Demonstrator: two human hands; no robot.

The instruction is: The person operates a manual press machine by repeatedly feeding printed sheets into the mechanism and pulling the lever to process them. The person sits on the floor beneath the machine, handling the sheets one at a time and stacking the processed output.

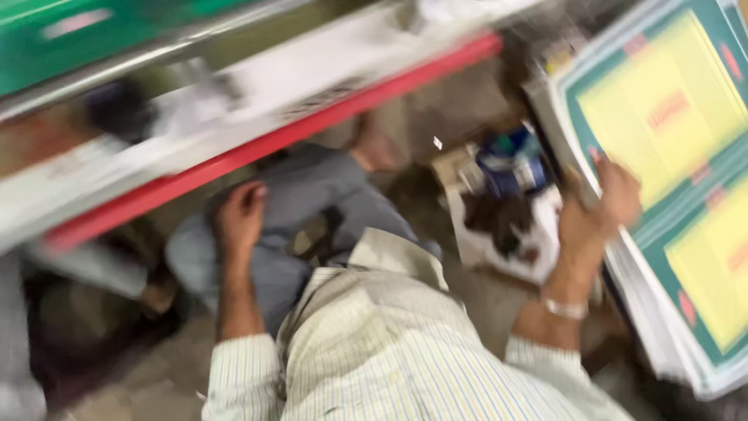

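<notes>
The view is blurred by motion. My left hand (240, 217) rests with curled fingers on my knee, on the grey trousers (312, 191). My right hand (606, 204), with a metal band at the wrist, grips the left edge of a thick stack of printed sheets (678, 156), green and white with yellow panels. My striped shirt (389, 351) fills the lower middle.
A long white table edge with a red strip (273, 140) runs diagonally across the top left, with a green object (93, 31) behind it. A blue container (510, 164) and white scraps lie on the floor beside the stack. A bare foot (374, 144) shows below the table.
</notes>
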